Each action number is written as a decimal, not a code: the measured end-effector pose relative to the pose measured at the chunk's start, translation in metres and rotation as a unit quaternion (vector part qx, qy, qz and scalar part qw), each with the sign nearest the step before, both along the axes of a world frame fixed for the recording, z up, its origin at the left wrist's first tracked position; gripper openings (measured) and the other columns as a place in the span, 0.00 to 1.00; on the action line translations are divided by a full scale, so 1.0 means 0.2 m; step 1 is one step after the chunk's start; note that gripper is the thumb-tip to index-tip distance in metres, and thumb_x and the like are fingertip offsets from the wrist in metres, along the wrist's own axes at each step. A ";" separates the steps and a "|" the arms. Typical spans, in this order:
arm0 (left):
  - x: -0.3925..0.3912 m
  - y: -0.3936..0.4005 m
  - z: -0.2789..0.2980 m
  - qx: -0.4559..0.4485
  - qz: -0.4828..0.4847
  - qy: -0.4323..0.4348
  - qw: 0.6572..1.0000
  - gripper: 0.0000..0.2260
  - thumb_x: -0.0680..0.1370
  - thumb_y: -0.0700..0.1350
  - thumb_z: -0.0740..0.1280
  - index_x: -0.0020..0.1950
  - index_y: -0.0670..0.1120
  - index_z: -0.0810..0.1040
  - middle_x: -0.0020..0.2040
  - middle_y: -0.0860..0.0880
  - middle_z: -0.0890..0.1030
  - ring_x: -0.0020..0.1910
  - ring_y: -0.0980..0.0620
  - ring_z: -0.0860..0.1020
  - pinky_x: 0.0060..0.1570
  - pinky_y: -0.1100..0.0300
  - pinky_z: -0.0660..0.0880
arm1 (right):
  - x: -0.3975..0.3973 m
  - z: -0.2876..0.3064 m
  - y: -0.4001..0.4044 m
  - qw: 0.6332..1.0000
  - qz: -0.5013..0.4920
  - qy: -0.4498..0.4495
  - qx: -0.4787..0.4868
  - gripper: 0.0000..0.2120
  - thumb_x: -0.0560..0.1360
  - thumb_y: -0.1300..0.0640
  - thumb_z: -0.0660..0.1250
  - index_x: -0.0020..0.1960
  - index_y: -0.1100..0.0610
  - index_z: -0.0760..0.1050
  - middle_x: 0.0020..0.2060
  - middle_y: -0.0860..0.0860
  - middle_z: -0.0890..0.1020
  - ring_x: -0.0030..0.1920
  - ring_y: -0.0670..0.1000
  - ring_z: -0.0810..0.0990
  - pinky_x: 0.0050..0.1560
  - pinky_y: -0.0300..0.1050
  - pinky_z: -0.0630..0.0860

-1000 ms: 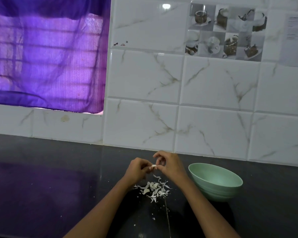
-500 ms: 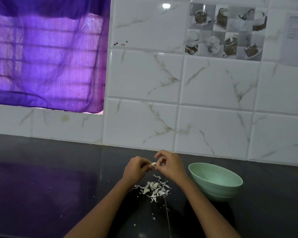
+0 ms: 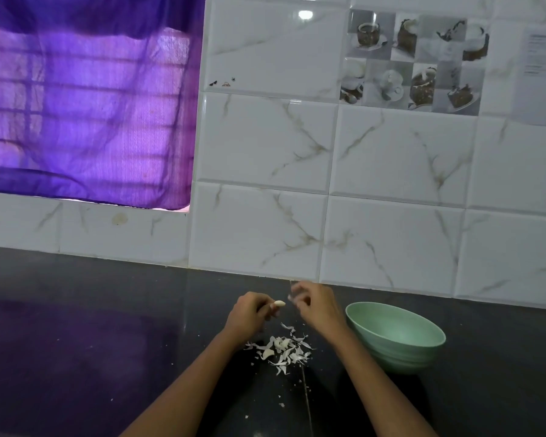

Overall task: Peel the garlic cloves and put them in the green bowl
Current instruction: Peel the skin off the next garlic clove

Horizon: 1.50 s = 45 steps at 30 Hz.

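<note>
In the lower centre of the frame, both bare forearms reach up from the bottom edge over a dark, glossy desk (image 3: 108,357) with a thin seam running down it. The left hand (image 3: 249,315) has its fingers curled into a loose fist, and its grip pinches a garlic clove (image 3: 279,303): a small, smooth, pale cream, teardrop-shaped piece. The clove's long axis lies roughly level across the frame, its free end pointing right toward the other hand, and it sticks out from the right side of the fingertips, held above the desk. The right hand (image 3: 317,305) sits just beside it, apart from the clove by a narrow gap; its fingers are bent and blurred, and something thin and pale shows at the fingertips, but I cannot tell whether this grip is clamped on a scrap of skin or holds nothing. Below and between the two hands, a heap of garlic peels (image 3: 281,350) lies on the desk: thin, papery white flakes with curled, pointed edges, some thicker pale pieces among them, and tiny crumbs scattered toward the bottom of the frame. To the right of the right wrist stands the green bowl (image 3: 401,345), round, matte mint green with a smooth rim; its inside is only partly visible. Behind, glossy white marble-veined wall tiles (image 3: 265,143) fill the upper right, and a sheer purple curtain (image 3: 85,99) covers the upper left.
</note>
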State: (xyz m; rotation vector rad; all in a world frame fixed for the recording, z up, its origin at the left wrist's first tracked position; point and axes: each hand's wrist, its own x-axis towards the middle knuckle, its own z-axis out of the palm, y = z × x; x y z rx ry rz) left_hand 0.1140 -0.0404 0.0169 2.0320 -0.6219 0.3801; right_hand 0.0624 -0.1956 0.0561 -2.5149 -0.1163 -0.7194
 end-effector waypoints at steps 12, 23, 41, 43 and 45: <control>-0.07 -0.02 0.04 -0.139 -0.081 0.141 0.977 0.12 0.82 0.41 0.56 0.46 0.43 0.77 0.41 0.49 0.81 0.40 0.55 0.77 0.34 0.60 0.78 | 0.00 0.02 -0.01 0.999 0.014 -0.040 0.032 0.22 0.66 0.76 0.58 0.53 0.57 0.77 0.35 0.45 0.74 0.39 0.49 0.75 0.42 0.45 0.73; -0.11 -0.02 0.07 -0.121 -0.116 0.155 0.973 0.12 0.81 0.44 0.57 0.47 0.39 0.77 0.43 0.47 0.80 0.41 0.56 0.78 0.33 0.62 0.79 | -0.01 0.00 0.05 0.988 0.100 0.000 0.117 0.07 0.73 0.49 0.69 0.43 0.51 0.82 0.37 0.48 0.84 0.40 0.46 0.82 0.43 0.41 0.78; -0.09 -0.01 0.08 -0.198 -0.138 0.088 0.966 0.05 0.76 0.37 0.67 0.50 0.41 0.82 0.38 0.45 0.83 0.33 0.56 0.79 0.35 0.64 0.78 | -0.02 0.02 0.05 0.944 0.105 0.006 0.313 0.04 0.70 0.65 0.72 0.37 0.61 0.79 0.30 0.53 0.83 0.26 0.45 0.78 0.30 0.37 0.76; -0.09 -0.02 0.07 -0.195 -0.137 0.084 0.968 0.06 0.74 0.36 0.70 0.50 0.39 0.82 0.36 0.47 0.83 0.32 0.57 0.78 0.34 0.65 0.77 | -0.03 0.02 0.05 0.946 0.106 0.008 0.305 0.04 0.70 0.64 0.72 0.37 0.62 0.79 0.31 0.53 0.84 0.27 0.44 0.78 0.30 0.37 0.75; -0.09 -0.02 0.07 -0.195 -0.125 0.083 0.969 0.06 0.73 0.36 0.70 0.50 0.38 0.82 0.34 0.49 0.83 0.31 0.59 0.79 0.33 0.66 0.77 | -0.03 0.01 0.06 0.947 0.102 0.012 0.305 0.06 0.71 0.63 0.71 0.36 0.61 0.78 0.30 0.53 0.83 0.27 0.45 0.77 0.28 0.37 0.74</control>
